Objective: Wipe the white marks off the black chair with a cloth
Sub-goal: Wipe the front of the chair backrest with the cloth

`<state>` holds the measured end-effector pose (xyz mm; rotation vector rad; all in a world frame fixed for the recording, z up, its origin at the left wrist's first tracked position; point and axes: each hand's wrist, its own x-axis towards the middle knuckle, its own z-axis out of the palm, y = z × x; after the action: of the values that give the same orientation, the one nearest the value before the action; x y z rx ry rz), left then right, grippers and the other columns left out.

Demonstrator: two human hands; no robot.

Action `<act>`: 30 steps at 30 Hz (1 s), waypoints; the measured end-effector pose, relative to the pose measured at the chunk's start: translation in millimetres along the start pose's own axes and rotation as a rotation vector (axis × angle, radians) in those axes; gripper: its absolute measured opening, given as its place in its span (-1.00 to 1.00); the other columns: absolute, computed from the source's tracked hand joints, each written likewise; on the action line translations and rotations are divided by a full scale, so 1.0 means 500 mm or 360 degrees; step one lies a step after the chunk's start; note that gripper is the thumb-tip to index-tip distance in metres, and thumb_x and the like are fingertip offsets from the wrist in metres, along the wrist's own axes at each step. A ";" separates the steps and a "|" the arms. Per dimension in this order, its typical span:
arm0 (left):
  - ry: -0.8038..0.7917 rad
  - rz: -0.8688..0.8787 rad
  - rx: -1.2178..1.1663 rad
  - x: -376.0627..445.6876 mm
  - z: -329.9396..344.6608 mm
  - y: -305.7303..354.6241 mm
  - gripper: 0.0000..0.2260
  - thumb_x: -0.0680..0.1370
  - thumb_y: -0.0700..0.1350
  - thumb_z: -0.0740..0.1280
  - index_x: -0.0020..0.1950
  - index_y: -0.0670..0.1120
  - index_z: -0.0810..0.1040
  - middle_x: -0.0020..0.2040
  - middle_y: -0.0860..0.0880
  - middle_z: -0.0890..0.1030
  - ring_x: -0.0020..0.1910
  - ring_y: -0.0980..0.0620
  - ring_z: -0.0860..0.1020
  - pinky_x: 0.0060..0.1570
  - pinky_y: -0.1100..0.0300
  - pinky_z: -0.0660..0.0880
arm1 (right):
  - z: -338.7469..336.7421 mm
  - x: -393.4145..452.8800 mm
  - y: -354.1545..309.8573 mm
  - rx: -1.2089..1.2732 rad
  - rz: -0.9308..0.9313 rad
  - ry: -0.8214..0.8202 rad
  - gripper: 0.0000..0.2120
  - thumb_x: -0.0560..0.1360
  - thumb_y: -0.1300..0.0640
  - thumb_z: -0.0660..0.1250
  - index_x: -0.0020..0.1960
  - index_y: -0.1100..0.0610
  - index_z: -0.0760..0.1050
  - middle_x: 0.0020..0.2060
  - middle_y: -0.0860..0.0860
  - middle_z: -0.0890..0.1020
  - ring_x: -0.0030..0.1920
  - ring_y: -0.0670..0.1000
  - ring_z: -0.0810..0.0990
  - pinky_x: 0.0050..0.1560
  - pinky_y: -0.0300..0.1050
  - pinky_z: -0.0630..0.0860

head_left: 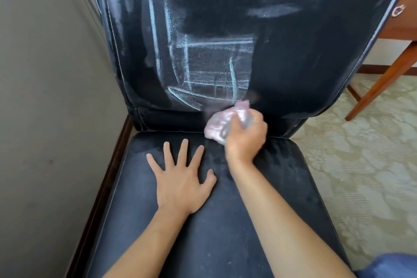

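Note:
A black chair (293, 56) fills the view, its backrest upright and its seat (225, 221) below. White chalk marks (203, 70) cover the left and upper parts of the backrest; the right part and a band in the middle look dark and smeared clean. My right hand (244, 140) grips a crumpled pinkish cloth (222, 123) and holds it against the bottom of the backrest, just above the seat; the cloth is motion-blurred. My left hand (182, 178) rests flat on the seat with fingers spread, to the left of the right hand.
A grey wall (45, 97) with a dark skirting board runs close along the chair's left side. A wooden table (388, 70) with slanted legs stands at the right rear on a pale patterned carpet (361, 176). Blue fabric (392, 266) shows at the bottom right corner.

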<state>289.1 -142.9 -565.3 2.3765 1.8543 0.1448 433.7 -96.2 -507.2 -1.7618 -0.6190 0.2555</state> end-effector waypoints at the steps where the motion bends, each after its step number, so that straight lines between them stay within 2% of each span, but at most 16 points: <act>1: 0.0009 -0.0013 -0.0011 0.001 -0.002 0.003 -0.34 0.57 0.42 -0.07 0.67 0.29 0.10 0.72 0.02 0.04 0.68 -0.28 -0.14 0.48 -0.49 -0.30 | -0.016 0.024 0.003 0.0004 0.0142 0.0099 -0.77 0.55 0.12 0.40 0.20 0.06 0.56 0.11 0.02 0.52 0.10 0.07 0.54 0.00 -0.24 0.30; 3: 0.0004 -0.0010 -0.0016 0.003 0.001 0.004 -0.34 0.57 0.42 -0.07 0.67 0.29 0.08 0.73 0.02 0.03 0.68 -0.29 -0.15 0.48 -0.48 -0.29 | -0.022 0.034 0.005 0.0028 0.0272 0.0135 -0.78 0.58 0.08 0.36 0.22 0.07 0.53 0.14 0.03 0.51 0.08 0.06 0.53 -0.01 -0.16 0.29; 4: -0.0005 -0.0006 -0.0018 0.002 0.003 0.002 -0.33 0.57 0.42 -0.08 0.68 0.29 0.08 0.73 0.02 0.02 0.68 -0.29 -0.15 0.48 -0.48 -0.29 | -0.012 0.017 -0.004 0.0008 0.0243 0.0084 -0.78 0.58 0.08 0.36 0.21 0.07 0.52 0.12 0.03 0.51 0.05 0.04 0.52 -0.03 -0.14 0.30; 7: -0.0005 0.0028 -0.0024 0.003 0.002 -0.005 -0.32 0.57 0.41 -0.09 0.67 0.24 0.16 0.71 0.02 0.10 0.68 -0.30 -0.12 0.49 -0.49 -0.26 | 0.051 -0.073 -0.041 0.0002 -0.0207 -0.0351 -0.80 0.55 0.07 0.41 0.16 0.05 0.52 0.05 -0.02 0.48 -0.06 -0.09 0.48 -0.04 -0.15 0.39; 9: -0.0014 0.0065 -0.0021 0.002 0.000 -0.006 -0.32 0.56 0.35 -0.10 0.66 0.18 0.21 0.69 -0.02 0.19 0.68 -0.31 -0.10 0.50 -0.51 -0.22 | 0.088 -0.125 -0.063 0.0008 -0.0442 -0.0642 -0.80 0.58 0.02 0.40 0.20 -0.02 0.55 0.06 -0.08 0.48 -0.07 -0.18 0.46 -0.01 -0.26 0.43; 10: -0.0007 0.0075 -0.0031 0.001 -0.001 -0.007 -0.32 0.56 0.32 -0.10 0.66 0.16 0.23 0.67 -0.04 0.23 0.67 -0.32 -0.08 0.50 -0.51 -0.20 | 0.097 -0.135 -0.072 0.0017 -0.0482 -0.0705 -0.80 0.60 0.01 0.40 0.22 -0.06 0.55 0.07 -0.11 0.48 -0.05 -0.21 0.46 0.00 -0.31 0.43; 11: 0.0007 0.0077 -0.0046 0.000 -0.003 -0.007 -0.32 0.56 0.32 -0.09 0.65 0.15 0.26 0.66 -0.04 0.26 0.67 -0.32 -0.06 0.50 -0.51 -0.19 | 0.099 -0.134 -0.076 0.0036 -0.0488 -0.0698 -0.81 0.60 0.01 0.39 0.22 -0.09 0.56 0.08 -0.14 0.49 -0.03 -0.23 0.47 0.01 -0.35 0.42; 13: 0.0020 0.0061 -0.0087 -0.001 -0.003 -0.008 -0.34 0.57 0.35 -0.08 0.64 0.17 0.27 0.66 0.01 0.25 0.68 -0.30 -0.04 0.51 -0.49 -0.21 | 0.081 -0.110 -0.072 0.0016 -0.0403 -0.0506 -0.81 0.58 0.04 0.40 0.18 -0.10 0.57 0.07 -0.14 0.51 0.02 -0.18 0.52 0.05 -0.28 0.44; 16: 0.0026 0.0001 -0.0101 -0.001 -0.003 -0.003 -0.36 0.58 0.37 -0.05 0.65 0.25 0.23 0.71 0.04 0.13 0.69 -0.25 -0.08 0.50 -0.46 -0.26 | 0.037 -0.023 -0.035 -0.0170 0.0090 -0.0046 -0.78 0.58 0.04 0.39 0.20 0.05 0.54 0.11 0.03 0.55 0.15 0.14 0.57 0.09 -0.03 0.41; 18: 0.0010 -0.0020 -0.0090 -0.002 -0.002 -0.001 -0.35 0.57 0.36 -0.07 0.66 0.25 0.17 0.72 0.04 0.08 0.69 -0.24 -0.12 0.50 -0.45 -0.29 | 0.017 0.008 -0.017 -0.0101 0.0339 0.0042 -0.74 0.61 0.03 0.35 0.25 0.10 0.49 0.19 0.08 0.51 0.16 0.19 0.54 0.09 -0.03 0.37; 20: -0.0007 -0.0020 -0.0082 -0.001 -0.003 -0.001 -0.34 0.57 0.37 -0.10 0.67 0.25 0.14 0.72 0.04 0.06 0.69 -0.25 -0.14 0.49 -0.46 -0.30 | 0.031 -0.017 -0.027 -0.0100 0.0260 -0.0034 -0.71 0.61 0.03 0.33 0.28 0.09 0.47 0.18 0.09 0.51 0.14 0.19 0.54 0.05 -0.05 0.34; 23: -0.0082 0.0035 -0.0031 -0.001 -0.010 -0.008 -0.29 0.54 0.33 -0.22 0.69 0.20 0.04 0.71 0.00 0.11 0.68 -0.27 -0.15 0.49 -0.47 -0.32 | 0.100 -0.117 -0.071 -0.0111 -0.0243 -0.0438 -0.75 0.57 0.03 0.38 0.23 0.04 0.51 0.06 -0.01 0.50 0.03 0.10 0.55 -0.03 -0.08 0.40; 24: -0.0112 0.0053 0.0010 -0.001 -0.010 -0.012 -0.30 0.54 0.30 -0.24 0.70 0.19 -0.04 0.69 -0.01 0.15 0.69 -0.24 -0.11 0.49 -0.46 -0.31 | 0.123 -0.149 -0.090 -0.0097 -0.0349 -0.0575 -0.78 0.57 0.03 0.37 0.21 0.00 0.52 0.04 -0.05 0.49 -0.02 0.06 0.54 -0.03 -0.06 0.43; 26: -0.0115 0.0065 0.0041 -0.003 -0.011 -0.019 -0.31 0.54 0.28 -0.25 0.69 0.22 -0.13 0.64 0.03 0.28 0.68 -0.16 0.03 0.51 -0.44 -0.28 | 0.156 -0.182 -0.119 -0.0042 -0.0379 -0.0696 -0.81 0.58 0.02 0.36 0.18 -0.04 0.50 0.03 -0.08 0.49 -0.07 0.03 0.53 -0.03 -0.05 0.46; 28: -0.0095 0.0062 -0.0014 -0.004 -0.014 -0.017 -0.33 0.55 0.28 -0.17 0.69 0.22 0.02 0.60 0.04 0.35 0.65 -0.15 0.12 0.52 -0.44 -0.26 | 0.152 -0.171 -0.120 -0.0044 -0.0383 -0.0671 -0.82 0.58 0.01 0.36 0.18 -0.06 0.54 0.03 -0.08 0.53 -0.07 0.00 0.53 -0.03 -0.09 0.43; 30: -0.0036 0.0042 -0.0099 -0.005 -0.016 -0.007 -0.37 0.56 0.29 -0.07 0.62 0.19 0.28 0.55 0.04 0.42 0.61 -0.20 0.19 0.51 -0.47 -0.20 | 0.114 -0.117 -0.090 -0.0103 -0.0359 -0.0445 -0.79 0.57 0.00 0.39 0.20 -0.06 0.58 0.04 -0.04 0.61 0.02 0.03 0.59 0.02 -0.10 0.43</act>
<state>284.0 -144.0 -557.7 2.3523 1.7821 0.1745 345.5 -72.2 -489.5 -1.7134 -1.0299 0.3310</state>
